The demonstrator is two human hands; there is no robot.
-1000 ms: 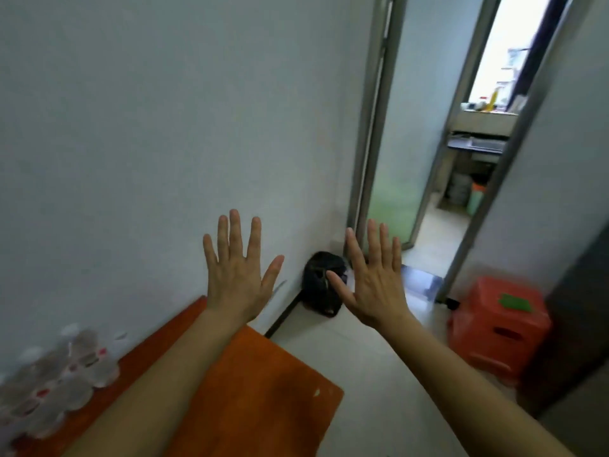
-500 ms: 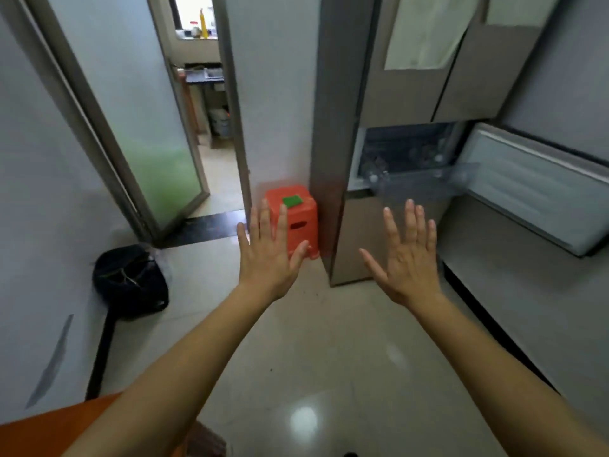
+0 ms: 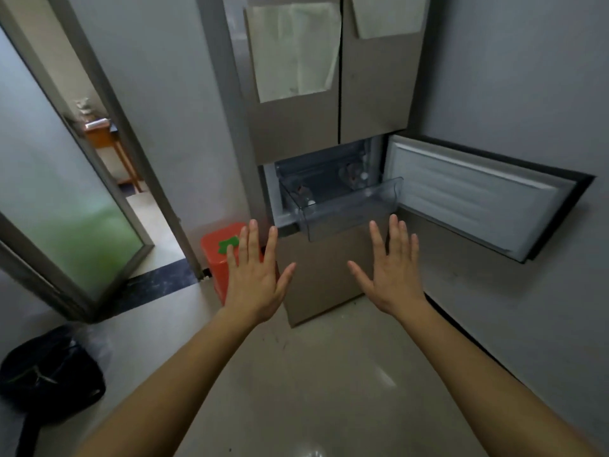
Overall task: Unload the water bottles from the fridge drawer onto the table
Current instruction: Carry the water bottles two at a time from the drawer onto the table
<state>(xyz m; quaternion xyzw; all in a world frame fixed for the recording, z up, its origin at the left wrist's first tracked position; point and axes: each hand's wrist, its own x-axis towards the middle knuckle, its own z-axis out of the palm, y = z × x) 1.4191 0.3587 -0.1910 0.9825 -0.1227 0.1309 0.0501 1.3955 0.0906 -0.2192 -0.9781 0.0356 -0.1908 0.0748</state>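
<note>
On a pale tiled floor [image 3: 306, 384] before the fridge [image 3: 296, 127], we hold our left hand [image 3: 255, 278] and right hand [image 3: 393, 275] out flat, fingers spread, gripping nothing. Above them the clear fridge drawer [image 3: 346, 209] stands pulled out, water bottles [image 3: 304, 192] dimly visible inside, its door [image 3: 478, 192] swung to the right. A red stool [image 3: 217, 255] sits left of the fridge.
</note>
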